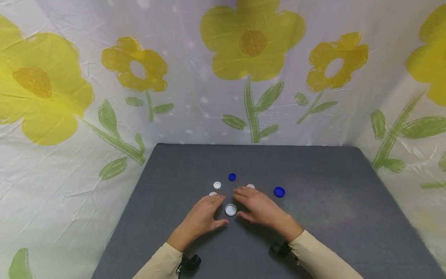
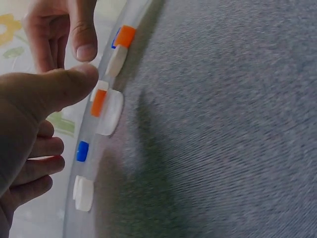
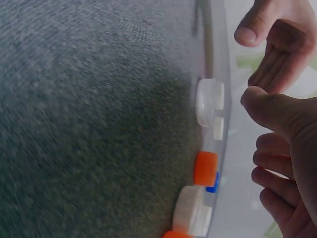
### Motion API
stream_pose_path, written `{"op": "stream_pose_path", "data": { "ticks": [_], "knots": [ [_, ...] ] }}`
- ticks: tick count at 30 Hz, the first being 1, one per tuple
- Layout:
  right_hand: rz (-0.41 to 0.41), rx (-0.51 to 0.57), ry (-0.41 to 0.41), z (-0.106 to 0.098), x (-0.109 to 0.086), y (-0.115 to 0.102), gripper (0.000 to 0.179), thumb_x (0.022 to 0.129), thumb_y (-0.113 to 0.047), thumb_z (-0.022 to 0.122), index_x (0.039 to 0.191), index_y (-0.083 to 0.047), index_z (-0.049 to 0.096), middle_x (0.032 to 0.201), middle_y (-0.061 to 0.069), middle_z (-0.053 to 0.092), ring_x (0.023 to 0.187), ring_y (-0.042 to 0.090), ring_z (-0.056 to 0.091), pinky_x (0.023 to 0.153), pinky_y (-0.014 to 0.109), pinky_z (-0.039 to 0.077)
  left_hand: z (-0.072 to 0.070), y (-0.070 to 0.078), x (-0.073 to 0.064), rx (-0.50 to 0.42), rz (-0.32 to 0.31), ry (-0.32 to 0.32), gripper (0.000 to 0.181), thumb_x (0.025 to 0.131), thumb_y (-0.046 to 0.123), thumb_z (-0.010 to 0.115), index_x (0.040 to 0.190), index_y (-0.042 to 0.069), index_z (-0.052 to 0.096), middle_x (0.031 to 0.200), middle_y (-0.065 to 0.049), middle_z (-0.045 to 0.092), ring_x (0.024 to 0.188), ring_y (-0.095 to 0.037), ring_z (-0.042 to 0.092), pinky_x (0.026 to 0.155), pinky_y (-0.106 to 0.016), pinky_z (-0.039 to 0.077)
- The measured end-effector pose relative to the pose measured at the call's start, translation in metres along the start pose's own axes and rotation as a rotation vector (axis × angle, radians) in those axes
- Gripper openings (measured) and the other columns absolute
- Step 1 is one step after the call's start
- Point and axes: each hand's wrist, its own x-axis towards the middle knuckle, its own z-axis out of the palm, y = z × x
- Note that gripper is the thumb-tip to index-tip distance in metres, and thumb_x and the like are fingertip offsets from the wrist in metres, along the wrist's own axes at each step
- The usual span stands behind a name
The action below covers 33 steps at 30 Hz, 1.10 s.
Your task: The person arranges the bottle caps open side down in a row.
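My left hand (image 1: 203,215) hovers over the table with relaxed fingers, left of a round white cap (image 1: 230,209) that lies with its rim up. On that cap's right side is my right hand (image 1: 260,207), also loosely bent and holding nothing. The two hands face each other, thumbs toward the cap. Beyond the left fingertips sit two smaller white caps (image 1: 217,185), one partly covered by the hand. Another white cap (image 1: 251,186) peeks out behind the right fingers. Orange caps (image 3: 205,168) show in the wrist views but are hidden by the hands in the head view.
A small blue cap (image 1: 232,177) lies farther back, and a larger blue cap (image 1: 279,192) stands right of the right hand. The dark grey table (image 1: 313,166) ends at a hanging flowered curtain (image 1: 188,97) on the back and both sides.
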Motion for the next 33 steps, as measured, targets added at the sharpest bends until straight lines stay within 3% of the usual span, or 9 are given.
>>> {"op": "stream_pose_path", "data": {
  "ticks": [8,16,24,33],
  "knots": [
    [0.001,-0.004,-0.022,0.011,0.0,-0.003,0.055,0.091,-0.033,0.09,0.134,-0.003,0.074,0.146,0.017,0.07,0.138,0.036,0.066,0.115,0.047,0.053,0.013,0.004,-0.001,-0.006,-0.023,-0.011,0.064,0.083,0.04,0.097,0.128,0.001,0.074,0.121,-0.014,0.081,0.114,-0.028,0.077,0.106,-0.047,0.057],
    [-0.013,-0.018,-0.013,0.019,0.002,-0.004,0.052,0.09,-0.035,0.09,0.129,-0.004,0.075,0.146,0.017,0.069,0.137,0.035,0.066,0.115,0.047,0.053,0.024,0.003,0.0,0.068,-0.039,-0.024,0.053,0.087,0.041,0.094,0.121,0.004,0.077,0.115,-0.009,0.082,0.109,-0.024,0.078,0.103,-0.043,0.058],
    [-0.001,-0.045,-0.022,0.027,0.002,-0.005,0.046,0.09,-0.034,0.09,0.125,-0.007,0.077,0.149,0.018,0.066,0.14,0.036,0.064,0.117,0.048,0.051,0.029,0.004,0.002,0.199,0.008,0.003,0.039,0.088,0.044,0.092,0.104,0.012,0.078,0.102,-0.002,0.081,0.099,-0.02,0.077,0.094,-0.04,0.058],
    [0.037,-0.011,-0.019,0.031,0.004,-0.007,0.03,0.092,-0.026,0.09,0.116,-0.009,0.08,0.153,0.019,0.064,0.144,0.039,0.06,0.119,0.05,0.05,0.031,0.006,0.004,0.196,0.004,0.017,0.026,0.091,0.037,0.09,0.096,0.016,0.076,0.094,0.001,0.08,0.097,-0.02,0.075,0.094,-0.04,0.057]
  ]
}}
